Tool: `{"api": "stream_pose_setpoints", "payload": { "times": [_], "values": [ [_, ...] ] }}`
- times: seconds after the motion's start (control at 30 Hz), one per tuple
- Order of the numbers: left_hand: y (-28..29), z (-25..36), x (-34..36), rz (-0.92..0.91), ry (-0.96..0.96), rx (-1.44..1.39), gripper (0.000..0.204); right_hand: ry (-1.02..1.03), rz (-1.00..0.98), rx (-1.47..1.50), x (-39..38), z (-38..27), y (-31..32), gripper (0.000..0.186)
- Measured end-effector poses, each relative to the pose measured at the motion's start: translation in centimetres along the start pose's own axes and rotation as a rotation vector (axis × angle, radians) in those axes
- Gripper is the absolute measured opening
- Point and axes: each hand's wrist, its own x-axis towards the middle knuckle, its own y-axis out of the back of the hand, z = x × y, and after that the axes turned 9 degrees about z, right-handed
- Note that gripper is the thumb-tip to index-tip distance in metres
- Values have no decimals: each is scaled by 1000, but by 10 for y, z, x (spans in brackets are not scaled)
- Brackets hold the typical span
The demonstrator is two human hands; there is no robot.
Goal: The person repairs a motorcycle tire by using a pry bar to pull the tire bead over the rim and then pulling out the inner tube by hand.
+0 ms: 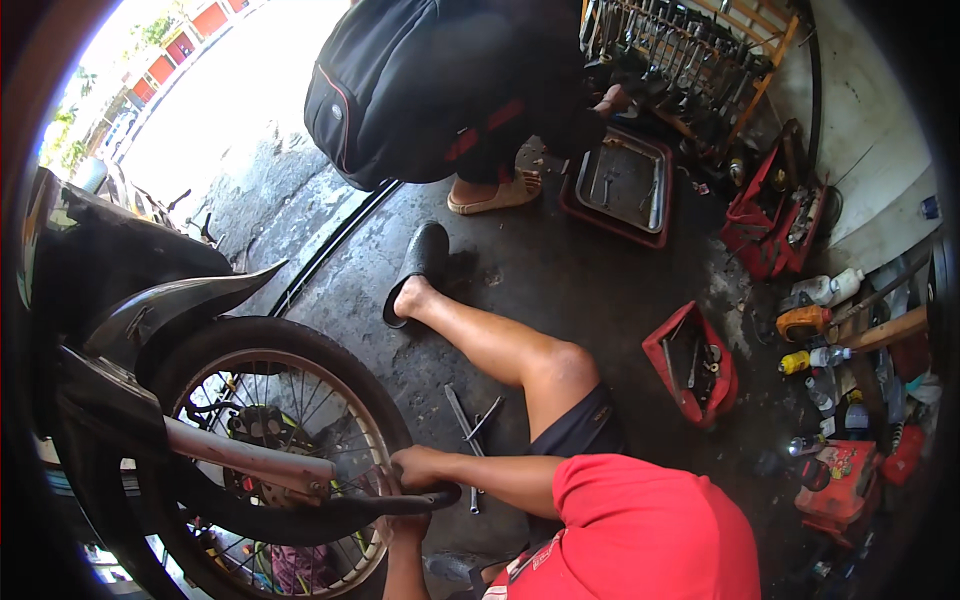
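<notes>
A motorcycle wheel with a black tyre (375, 400) and wire spokes stands at my left, beside a silver leg (250, 450) of the frame. A thick black tube (300, 520) with a rounded end crosses the wheel's near side. At the tyre's right edge, my right hand (420, 467) is closed just above the tube's end; what its fingers hold is hidden. Below it, my left hand (407, 522) reaches up from the lower edge, its fingers hidden behind the tube. Long metal tools (462, 415), seemingly wrenches, lie on the floor beyond my right forearm.
A person in dark clothes (400, 90) bends near a metal tray (664, 190) with tools. Tools hang on a rack (690, 50). An open red container (655, 350), a red toolbox (760, 225) and several bottles (830, 288) stand at right. My bent leg (480, 335) crosses the middle.
</notes>
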Motion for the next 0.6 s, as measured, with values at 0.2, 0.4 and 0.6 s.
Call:
{"api": "stream_pose_setpoints", "payload": {
  "times": [0.2,0.4,0.6],
  "values": [
    [5,8,-3,-140,14,-51,91,-24,7,-380,-6,35,-12,71],
    [16,-17,-24,-66,-238,23,87,94,24,-263,-30,2,-54,69],
    [4,-38,-10,-54,-228,65,70,-64,44,-52,-26,-2,-68,52]
  ]
}}
